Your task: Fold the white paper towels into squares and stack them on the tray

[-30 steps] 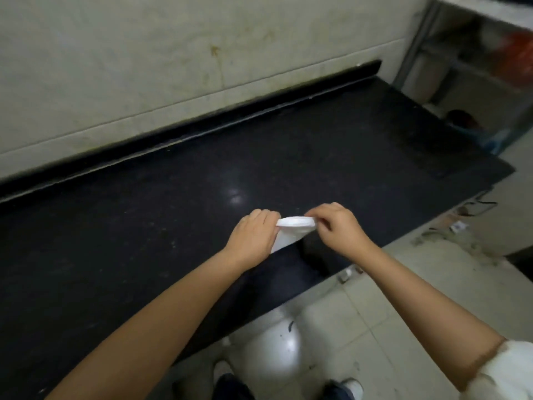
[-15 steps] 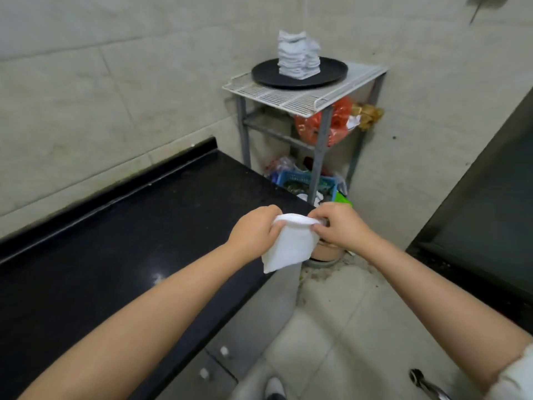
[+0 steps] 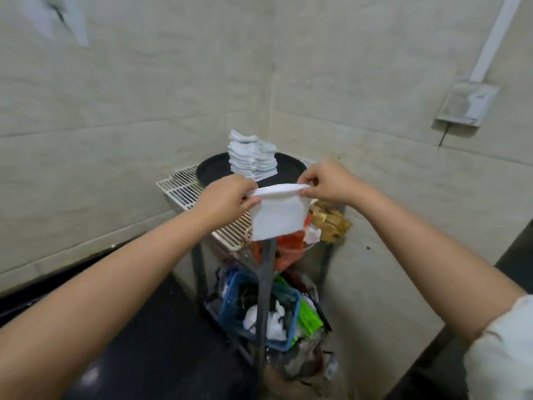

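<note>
White and folded roughly square, the paper towel [image 3: 277,215] hangs in mid-air at the centre of the frame, held by its top edge, which bows slightly upward between the two hands. The left hand [image 3: 227,197] pinches the top left corner with thumb and curled fingers; the right hand [image 3: 328,183] pinches the top right corner the same way. The towel's lower part hangs free in front of a wire rack [image 3: 184,187].

Just above and behind the held towel, a tall, slightly uneven stack of folded towels [image 3: 252,157] stands on a round black tray [image 3: 213,170], which rests on the rack's white grid top. The held towel is near the tray but apart from the stack.

Below the top shelf, an orange plastic bag [image 3: 290,251] and some brownish crumpled material [image 3: 331,225] sit at the right side of the rack. Lower in the frame, a blue basket [image 3: 230,301] holds mixed clutter, with something green [image 3: 310,320] beside it. A black countertop [image 3: 144,342] fills the lower left, and pale tiled walls meet in a corner behind the rack.
</note>
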A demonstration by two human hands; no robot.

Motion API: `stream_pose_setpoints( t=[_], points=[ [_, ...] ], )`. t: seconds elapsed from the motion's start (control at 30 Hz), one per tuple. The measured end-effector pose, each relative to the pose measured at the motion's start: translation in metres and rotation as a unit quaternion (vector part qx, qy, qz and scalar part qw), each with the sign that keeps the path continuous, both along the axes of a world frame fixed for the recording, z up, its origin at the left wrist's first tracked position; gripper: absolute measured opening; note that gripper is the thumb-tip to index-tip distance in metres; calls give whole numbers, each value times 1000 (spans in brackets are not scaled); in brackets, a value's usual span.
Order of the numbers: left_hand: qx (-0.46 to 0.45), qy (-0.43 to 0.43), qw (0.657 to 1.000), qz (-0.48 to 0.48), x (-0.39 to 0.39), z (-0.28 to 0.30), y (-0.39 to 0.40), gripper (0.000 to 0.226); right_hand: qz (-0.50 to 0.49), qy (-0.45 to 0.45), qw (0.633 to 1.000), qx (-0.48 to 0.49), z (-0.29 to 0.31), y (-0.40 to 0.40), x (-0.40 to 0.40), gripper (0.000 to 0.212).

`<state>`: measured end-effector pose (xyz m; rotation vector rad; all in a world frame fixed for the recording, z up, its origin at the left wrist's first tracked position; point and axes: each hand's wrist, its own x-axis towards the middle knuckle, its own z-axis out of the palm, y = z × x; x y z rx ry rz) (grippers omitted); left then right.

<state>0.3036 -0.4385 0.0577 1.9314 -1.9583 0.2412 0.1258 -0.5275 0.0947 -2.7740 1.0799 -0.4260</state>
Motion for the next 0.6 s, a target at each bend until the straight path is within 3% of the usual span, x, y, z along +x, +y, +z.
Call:
stream_pose_setpoints(
  t=[0.1,0.27,0.47,0.6],
  points=[
    [-23,24,999,34,10,31,-56,21,8,-34,999,3,25,-61,18,22],
    [-73,165,976,125,29,61,-148,23,-3,-168,980,103,47,-165,63,22],
    [-167,114,952,230,53,81,-240,22,71,-251,964,42,51,-272,125,24],
    [-99,121,949,275,67,50,-284,23,120,-220,964,91,7,-331,154,27]
  ],
)
